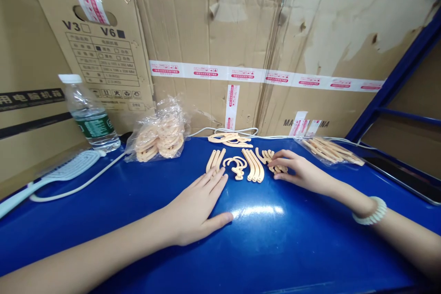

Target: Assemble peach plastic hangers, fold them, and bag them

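Observation:
My left hand (198,206) lies flat on the blue table, fingers stretched out and thumb spread. Its fingertips touch the lower ends of a few thin, curved, beige wood-like strips (216,158). Farther right, the fingers and thumb of my right hand (298,170) curl around a small cluster of beige pieces (281,168), partly hidden by the fingers. Beside that cluster are several short curved pieces (265,155). Between my hands lie several long curved strips (253,166) in a row and some hooked, rounded pieces (236,164). Flat beige pieces (230,139) rest behind them.
A clear bag of beige parts (160,135) and a water bottle (91,117) stand at the left, near a pale hairbrush (70,167) and a white cable (82,187). Bagged sticks (330,150) and a dark phone-like device (403,177) lie right. Cardboard (206,23) walls the back.

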`<state>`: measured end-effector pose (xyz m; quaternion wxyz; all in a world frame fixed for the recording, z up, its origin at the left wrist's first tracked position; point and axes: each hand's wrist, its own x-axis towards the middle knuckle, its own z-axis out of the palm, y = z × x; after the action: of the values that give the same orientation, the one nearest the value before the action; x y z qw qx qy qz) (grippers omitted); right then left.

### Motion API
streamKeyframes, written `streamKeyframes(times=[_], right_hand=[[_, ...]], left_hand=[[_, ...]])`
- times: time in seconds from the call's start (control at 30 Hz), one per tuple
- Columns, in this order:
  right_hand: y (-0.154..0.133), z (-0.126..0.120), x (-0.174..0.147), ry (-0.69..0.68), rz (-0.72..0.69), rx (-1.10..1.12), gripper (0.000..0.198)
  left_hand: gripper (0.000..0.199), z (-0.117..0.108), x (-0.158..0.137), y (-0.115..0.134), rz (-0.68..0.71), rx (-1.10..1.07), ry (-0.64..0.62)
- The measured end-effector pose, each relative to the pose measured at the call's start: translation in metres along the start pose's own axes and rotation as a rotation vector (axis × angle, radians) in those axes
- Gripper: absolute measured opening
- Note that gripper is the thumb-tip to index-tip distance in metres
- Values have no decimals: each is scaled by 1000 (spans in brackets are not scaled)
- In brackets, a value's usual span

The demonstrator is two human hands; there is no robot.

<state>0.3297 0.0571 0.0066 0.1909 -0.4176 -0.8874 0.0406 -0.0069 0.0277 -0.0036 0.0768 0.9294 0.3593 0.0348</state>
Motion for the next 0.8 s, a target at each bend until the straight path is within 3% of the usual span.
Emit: streamKeyframes(times=[0.23, 0.4, 0.5, 0.6, 0.7, 0.8], right_hand=[[15, -1, 2, 64, 27, 42, 34], [-15, 0, 12, 183, 71, 81, 27], [-45, 4, 22, 119, 24, 107, 22], [-69, 12, 36, 58, -62, -52, 28], [-82, 21, 52, -23, -94, -246, 41], [-84, 28, 65, -78, -90, -291, 30]], left_hand=[[79, 5, 1, -4, 17, -11, 69], [78, 6, 1, -4, 24, -24, 91], [79, 5, 2, -3, 4, -25, 68], [80, 5, 3, -1, -1, -18, 46], [78, 5, 3, -1, 8, -16, 67], [75, 5, 3, 0, -6, -5, 62]])
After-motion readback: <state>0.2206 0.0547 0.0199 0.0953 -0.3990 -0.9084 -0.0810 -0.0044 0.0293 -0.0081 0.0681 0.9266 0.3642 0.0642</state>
